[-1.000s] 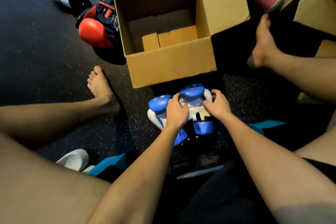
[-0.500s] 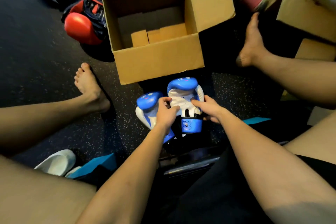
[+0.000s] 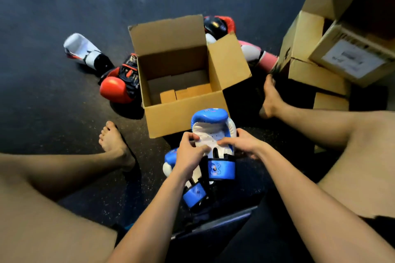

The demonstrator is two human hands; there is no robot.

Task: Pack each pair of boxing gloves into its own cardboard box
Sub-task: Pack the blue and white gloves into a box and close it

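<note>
An open cardboard box (image 3: 183,113) stands on the dark floor between my legs, with only some folded cardboard inside. Just in front of its near wall both hands hold up a blue-and-white boxing glove (image 3: 213,128). My left hand (image 3: 189,151) grips its left side and my right hand (image 3: 239,145) pinches its white palm from the right. The second blue-and-white glove (image 3: 171,162) lies lower, partly hidden behind my left wrist, its blue cuff (image 3: 194,194) showing below.
A red-and-black glove (image 3: 119,85) and a white-and-black glove (image 3: 85,51) lie left of the box. A black-and-red glove (image 3: 215,24) and a pink-and-white glove (image 3: 256,53) lie behind it. Stacked cardboard boxes (image 3: 320,49) stand at right. My bare feet (image 3: 113,143) flank the box.
Both hands have lifted one blue-and-white glove up and toward the open box, while the other glove stays lower. The camera has tilted up, showing more floor.
</note>
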